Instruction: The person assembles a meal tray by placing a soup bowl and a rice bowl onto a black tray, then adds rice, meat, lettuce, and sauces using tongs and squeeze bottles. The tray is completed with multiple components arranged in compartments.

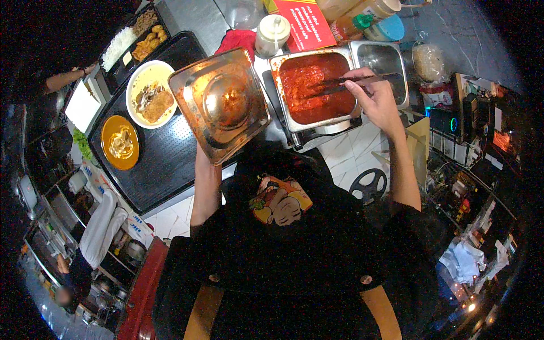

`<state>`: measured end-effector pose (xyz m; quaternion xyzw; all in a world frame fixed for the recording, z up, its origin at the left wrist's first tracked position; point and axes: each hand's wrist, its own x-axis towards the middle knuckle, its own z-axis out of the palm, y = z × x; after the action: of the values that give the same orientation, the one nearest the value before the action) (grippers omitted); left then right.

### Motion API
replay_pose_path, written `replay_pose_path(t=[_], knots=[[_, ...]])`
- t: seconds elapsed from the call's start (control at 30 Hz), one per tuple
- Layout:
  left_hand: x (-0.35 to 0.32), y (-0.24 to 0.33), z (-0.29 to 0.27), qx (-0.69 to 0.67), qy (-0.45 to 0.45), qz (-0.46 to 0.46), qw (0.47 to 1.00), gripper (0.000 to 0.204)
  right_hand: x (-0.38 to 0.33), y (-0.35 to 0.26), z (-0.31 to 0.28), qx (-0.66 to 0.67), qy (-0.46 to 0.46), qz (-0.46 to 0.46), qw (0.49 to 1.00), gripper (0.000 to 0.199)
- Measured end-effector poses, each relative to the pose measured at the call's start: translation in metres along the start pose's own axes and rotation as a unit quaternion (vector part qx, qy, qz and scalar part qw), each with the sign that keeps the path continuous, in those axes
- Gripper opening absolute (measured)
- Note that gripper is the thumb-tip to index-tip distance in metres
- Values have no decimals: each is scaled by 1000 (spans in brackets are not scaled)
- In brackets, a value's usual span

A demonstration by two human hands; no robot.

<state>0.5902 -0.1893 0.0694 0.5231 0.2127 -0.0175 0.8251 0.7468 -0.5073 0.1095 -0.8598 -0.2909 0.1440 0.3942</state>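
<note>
- The worktop (351,153) is pale and tiled, crowded at the far side with bottles and jars; the room around it is dark, with shelves and another person low on the left.
- A square steel pan of red sauce (315,88) sits in a well straight ahead, with an empty steel pan (381,63) touching its right side.
- A black tray (164,153) lies to the left, carrying a white plate of food (148,93) and an orange bowl (119,141), which stand near each other.
- The left hand (202,154) comes up from below, mostly hidden under a tilted square steel lid (221,105) that it holds up; its grip is closed on the lid's near edge.
- The right hand (375,99) reaches over the sauce pan's right rim, its grip closed around a dark utensil (345,85) whose tip lies over the sauce.
- The lid overlaps the tray's right edge and hangs just beside the sauce pan, leaving a narrow gap between them.
</note>
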Motion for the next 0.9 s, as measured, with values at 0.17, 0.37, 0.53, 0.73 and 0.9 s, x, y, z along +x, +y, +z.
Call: replay_pose_path(t=[0.17,0.37,0.53,0.73,0.9], knots=[[3,1,-2,3,-3,4,1000,58,8,-16,2,23,-68,80,994,24],[8,-2,-2,15,-22,-3,1000,57,7,5,12,48,-66,59,995,29],[13,-4,-2,3,-22,-11,1000,57,6,10,25,31,-11,-7,999,21],[17,-12,14,-12,-60,-24,998,57,-20,0,17,119,7,48,992,20],[29,-3,9,-12,-72,-15,997,57,-33,11,15,238,70,118,961,22]])
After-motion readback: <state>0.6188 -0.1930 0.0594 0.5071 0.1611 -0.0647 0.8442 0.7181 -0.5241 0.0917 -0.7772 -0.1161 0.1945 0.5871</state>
